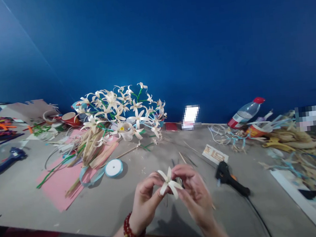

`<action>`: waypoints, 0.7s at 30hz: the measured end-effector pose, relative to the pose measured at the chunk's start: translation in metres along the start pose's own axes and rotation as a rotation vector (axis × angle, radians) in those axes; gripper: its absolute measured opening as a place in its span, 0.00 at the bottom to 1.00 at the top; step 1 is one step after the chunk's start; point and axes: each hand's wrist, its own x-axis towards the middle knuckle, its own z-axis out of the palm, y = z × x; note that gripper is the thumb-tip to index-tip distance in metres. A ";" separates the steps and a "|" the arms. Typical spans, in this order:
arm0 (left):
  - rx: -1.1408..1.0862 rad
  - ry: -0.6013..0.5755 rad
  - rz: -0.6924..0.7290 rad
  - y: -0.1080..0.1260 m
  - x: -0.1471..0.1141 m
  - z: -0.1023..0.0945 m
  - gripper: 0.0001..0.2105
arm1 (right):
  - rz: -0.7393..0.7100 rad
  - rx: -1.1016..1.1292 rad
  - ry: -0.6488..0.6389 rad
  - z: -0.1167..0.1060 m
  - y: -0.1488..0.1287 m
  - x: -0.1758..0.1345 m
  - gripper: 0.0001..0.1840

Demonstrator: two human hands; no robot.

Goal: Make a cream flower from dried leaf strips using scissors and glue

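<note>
Between my hands, just above the table's front part, is a cream-white flower (168, 183) with several narrow petals spread like a star. My left hand (149, 194), with a red bead bracelet (131, 229) at the wrist, pinches the flower's left petals between thumb and fingers. From the other side my right hand (193, 191) grips it too, fingers curled and thumb near the lower petals. The flower's underside is hidden by the fingers. Behind stands a bunch of similar white flowers (136, 105) on green stems.
A black glue gun (232, 180) lies right, its cord running forward, near a small printed card (215, 154). A ribbon spool (114, 168) and pink paper (60, 191) lie left. A blue glue gun (11, 158), a bottle (244, 114) and heaped dried husks (297, 146) stand farther out.
</note>
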 end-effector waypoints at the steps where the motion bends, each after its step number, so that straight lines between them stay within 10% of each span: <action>1: 0.016 -0.006 0.025 0.001 0.001 0.000 0.11 | 0.012 0.040 -0.018 0.001 0.000 0.000 0.07; 8: 0.041 -0.023 0.108 -0.001 0.001 0.000 0.09 | 0.009 0.092 -0.034 0.004 0.006 -0.002 0.07; 21: -0.133 0.023 -0.184 -0.006 0.004 0.008 0.12 | 0.174 0.236 0.073 0.012 0.001 0.009 0.07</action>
